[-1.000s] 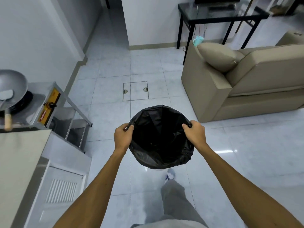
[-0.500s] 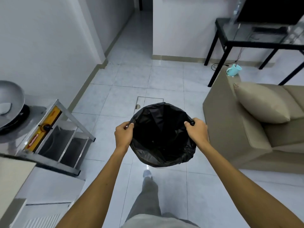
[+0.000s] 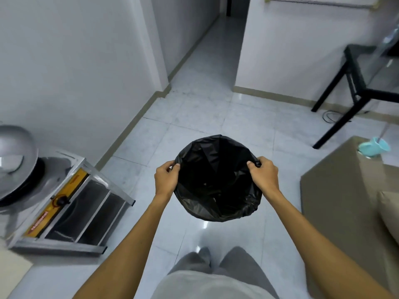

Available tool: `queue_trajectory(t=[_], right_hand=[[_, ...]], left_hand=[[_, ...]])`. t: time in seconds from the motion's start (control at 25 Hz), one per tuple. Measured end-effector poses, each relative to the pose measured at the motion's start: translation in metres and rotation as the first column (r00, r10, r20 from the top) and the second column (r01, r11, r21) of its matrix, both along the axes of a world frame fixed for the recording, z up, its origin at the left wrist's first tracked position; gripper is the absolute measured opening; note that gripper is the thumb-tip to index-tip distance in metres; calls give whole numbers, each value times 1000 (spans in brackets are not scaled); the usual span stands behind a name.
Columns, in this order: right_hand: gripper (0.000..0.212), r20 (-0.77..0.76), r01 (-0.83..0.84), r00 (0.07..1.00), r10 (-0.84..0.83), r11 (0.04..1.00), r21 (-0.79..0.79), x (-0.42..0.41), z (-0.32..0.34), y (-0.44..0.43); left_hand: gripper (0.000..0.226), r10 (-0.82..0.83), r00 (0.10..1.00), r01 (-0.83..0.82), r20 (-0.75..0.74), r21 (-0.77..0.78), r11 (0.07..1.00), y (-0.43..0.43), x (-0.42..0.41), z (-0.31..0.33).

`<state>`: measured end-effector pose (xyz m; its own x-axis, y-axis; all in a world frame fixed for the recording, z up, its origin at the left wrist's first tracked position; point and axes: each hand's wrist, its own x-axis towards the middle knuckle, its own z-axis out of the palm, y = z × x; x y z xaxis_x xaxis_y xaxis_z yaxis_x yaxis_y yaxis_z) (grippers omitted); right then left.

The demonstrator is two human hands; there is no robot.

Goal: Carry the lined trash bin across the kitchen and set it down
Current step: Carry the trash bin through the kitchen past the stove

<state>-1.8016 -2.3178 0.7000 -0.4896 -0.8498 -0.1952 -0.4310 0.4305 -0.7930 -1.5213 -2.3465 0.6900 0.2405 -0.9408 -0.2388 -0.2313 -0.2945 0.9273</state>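
Now we hold the trash bin out in front of us at arm's length, clear of the tiled floor, with its black liner folded over the rim and hiding the bin's own walls. Our left hand is closed on the rim at its left side, fingers curled over the liner's edge; our right hand is clamped the same way on the right side. The bin's mouth faces up and its inside looks dark, with only creased plastic showing.

Compared with a second ago, our grip on both sides is unchanged, but the room has slid around us. The stove stand with its wok now sits lower and nearer on our left, and the square floor hatch that lay ahead of the bin is no longer visible. The sofa has moved out to the right edge, so only its near arm and a bit of cushion show, with the teal cup on top. The hallway now opens straight ahead, and the black table stands farther right.
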Motion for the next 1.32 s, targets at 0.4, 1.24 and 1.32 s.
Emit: queue_trajectory(t=[0.4,1.24,1.32], right_hand=[[18,25,-339,941,339,941,-1,5,-5,-240],[21,-8,-908,381,925,375,185,264,-89,-500],[22,-26,-917,349,937,347,196,287,-110,-515]], left_hand=[[28,304,952,-303,-43,12,953,-144,6,-17],[34,888,458,-855,-29,257,450,-224,121,-99],[37,889,459,-852,-10,279,443,-237,137,-117]])
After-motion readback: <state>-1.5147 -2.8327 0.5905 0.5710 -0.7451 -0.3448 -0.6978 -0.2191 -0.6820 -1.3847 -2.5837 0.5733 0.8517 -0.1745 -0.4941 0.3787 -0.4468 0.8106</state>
